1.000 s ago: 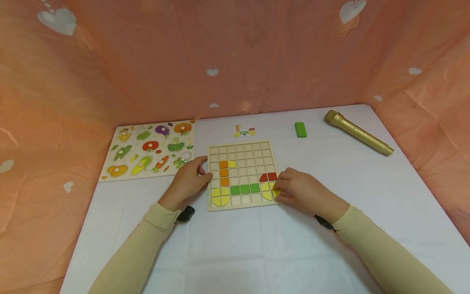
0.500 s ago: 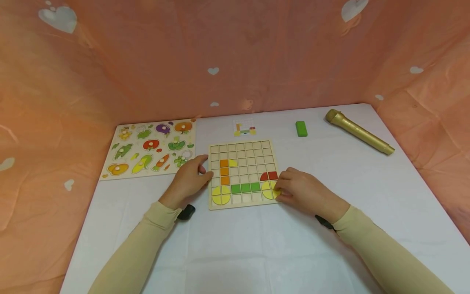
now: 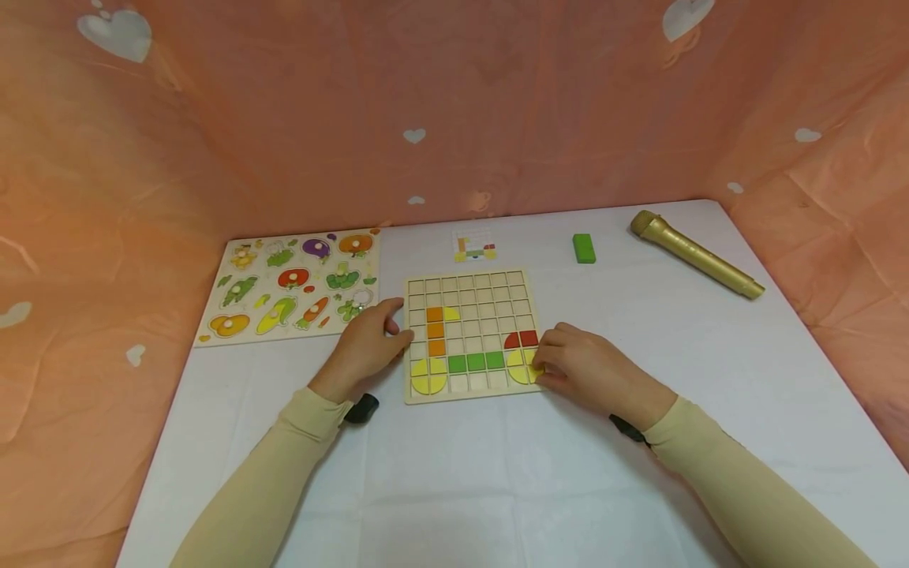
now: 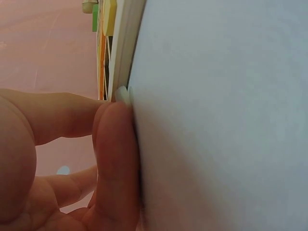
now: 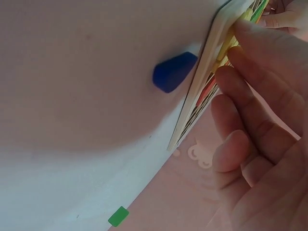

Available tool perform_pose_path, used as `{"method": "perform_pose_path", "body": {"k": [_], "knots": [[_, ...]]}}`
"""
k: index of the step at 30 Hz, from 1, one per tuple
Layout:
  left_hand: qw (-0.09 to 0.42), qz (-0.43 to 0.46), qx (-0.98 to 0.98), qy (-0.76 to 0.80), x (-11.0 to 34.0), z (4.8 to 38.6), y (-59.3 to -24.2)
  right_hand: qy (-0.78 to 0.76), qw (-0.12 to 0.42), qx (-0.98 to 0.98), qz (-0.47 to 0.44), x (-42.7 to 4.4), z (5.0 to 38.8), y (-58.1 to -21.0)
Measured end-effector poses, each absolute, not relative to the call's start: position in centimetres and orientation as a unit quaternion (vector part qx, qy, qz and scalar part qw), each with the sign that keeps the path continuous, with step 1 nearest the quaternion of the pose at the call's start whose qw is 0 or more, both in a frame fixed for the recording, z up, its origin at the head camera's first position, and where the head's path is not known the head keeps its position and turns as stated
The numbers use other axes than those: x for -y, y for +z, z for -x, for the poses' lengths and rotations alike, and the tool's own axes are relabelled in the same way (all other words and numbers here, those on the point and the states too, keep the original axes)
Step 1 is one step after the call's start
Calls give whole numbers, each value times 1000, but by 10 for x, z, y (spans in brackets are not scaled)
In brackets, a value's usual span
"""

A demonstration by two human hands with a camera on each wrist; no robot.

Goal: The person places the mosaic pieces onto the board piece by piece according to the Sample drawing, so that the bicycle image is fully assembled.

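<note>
A square wooden grid board [image 3: 490, 298] lies on the white table with orange, green, red and yellow tiles in its cells. My left hand [image 3: 364, 347] rests its thumb and index finger against the board's left edge; the left wrist view shows the thumb [image 4: 115, 154] touching the rim. At the lower right corner my right hand [image 3: 585, 364] pinches a yellow quarter-circle tile [image 3: 537, 363] between thumb and index finger, partly covering it. That tile sits beside other yellow quarters [image 3: 518, 365], below two red tiles [image 3: 521, 340].
Behind the board lies a small pattern card [image 3: 474, 245]. A green block [image 3: 584, 248] and a gold microphone [image 3: 696, 254] lie further right. The vegetable knob puzzle [image 3: 287, 284] is at the left. A blue piece [image 5: 174, 72] shows next to the board in the right wrist view.
The yellow quarter tile under my right fingers has settled level beside its neighbours. Both hands stay nearly in place; the view shifts slightly.
</note>
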State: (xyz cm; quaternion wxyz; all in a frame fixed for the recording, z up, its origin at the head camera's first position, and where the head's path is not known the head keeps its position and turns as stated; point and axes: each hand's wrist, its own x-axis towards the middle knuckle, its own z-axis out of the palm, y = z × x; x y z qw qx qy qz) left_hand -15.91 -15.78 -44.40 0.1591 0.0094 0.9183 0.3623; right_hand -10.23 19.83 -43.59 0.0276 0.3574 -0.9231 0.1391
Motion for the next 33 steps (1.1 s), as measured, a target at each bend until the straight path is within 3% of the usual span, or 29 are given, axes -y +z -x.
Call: {"method": "perform_pose_path", "body": {"k": [33], "knots": [[156,-20,-922,354,158,161,-444,149,4,919,-365,-171,121,-431]]}}
